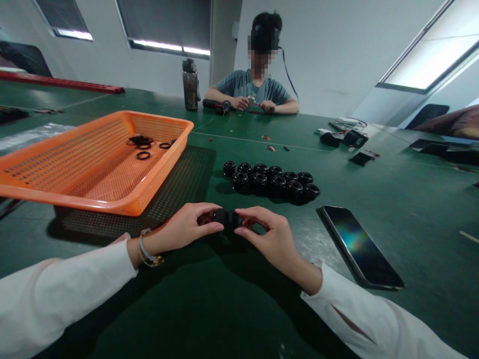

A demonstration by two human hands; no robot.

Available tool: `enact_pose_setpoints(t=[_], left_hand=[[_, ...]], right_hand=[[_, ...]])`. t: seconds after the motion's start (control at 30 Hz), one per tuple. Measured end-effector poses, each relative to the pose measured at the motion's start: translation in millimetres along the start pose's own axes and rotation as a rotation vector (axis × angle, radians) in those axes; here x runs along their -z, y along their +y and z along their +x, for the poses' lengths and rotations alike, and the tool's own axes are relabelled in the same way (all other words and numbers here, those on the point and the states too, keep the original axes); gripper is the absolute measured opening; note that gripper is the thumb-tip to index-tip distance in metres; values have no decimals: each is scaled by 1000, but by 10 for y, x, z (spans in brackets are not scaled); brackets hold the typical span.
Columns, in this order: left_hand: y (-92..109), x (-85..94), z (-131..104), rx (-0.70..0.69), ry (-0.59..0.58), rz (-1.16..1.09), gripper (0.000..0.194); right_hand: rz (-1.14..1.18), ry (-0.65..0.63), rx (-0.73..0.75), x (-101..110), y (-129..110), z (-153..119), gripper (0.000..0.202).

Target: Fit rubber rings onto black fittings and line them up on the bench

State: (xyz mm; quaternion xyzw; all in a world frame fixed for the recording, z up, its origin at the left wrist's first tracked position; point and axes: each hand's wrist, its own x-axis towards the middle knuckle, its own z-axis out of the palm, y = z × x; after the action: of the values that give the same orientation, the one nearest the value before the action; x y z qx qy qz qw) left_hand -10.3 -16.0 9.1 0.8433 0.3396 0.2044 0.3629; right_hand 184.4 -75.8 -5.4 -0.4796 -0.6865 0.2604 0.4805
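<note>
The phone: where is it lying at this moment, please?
In the head view, the phone lies on the green table, right of the right hand and nearer than the black round parts.

The room is dim and cool, with light from the bright window [434, 55] at upper right and thin strips under the dark blinds [166, 20] at upper left. The orange basket [90, 205] throws a perforated shadow; beneath the hands [187, 225] the green desk [232, 319] sinks nearly black, swallowing detail in the held black piece [220, 216]. Rainbow glare crosses the phone [362, 249]. Wide-angle distortion tilts the outer edges, and pixel blocks mask the co-worker's head [265, 37]
</note>
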Motion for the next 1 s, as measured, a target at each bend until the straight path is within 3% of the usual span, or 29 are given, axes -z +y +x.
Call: enact_pose_setpoints(t=[1.0], left_hand=[[26,10,-9,19,-10,12,33]], right_hand=[[-57,-4,37,9,-33,5,26]])
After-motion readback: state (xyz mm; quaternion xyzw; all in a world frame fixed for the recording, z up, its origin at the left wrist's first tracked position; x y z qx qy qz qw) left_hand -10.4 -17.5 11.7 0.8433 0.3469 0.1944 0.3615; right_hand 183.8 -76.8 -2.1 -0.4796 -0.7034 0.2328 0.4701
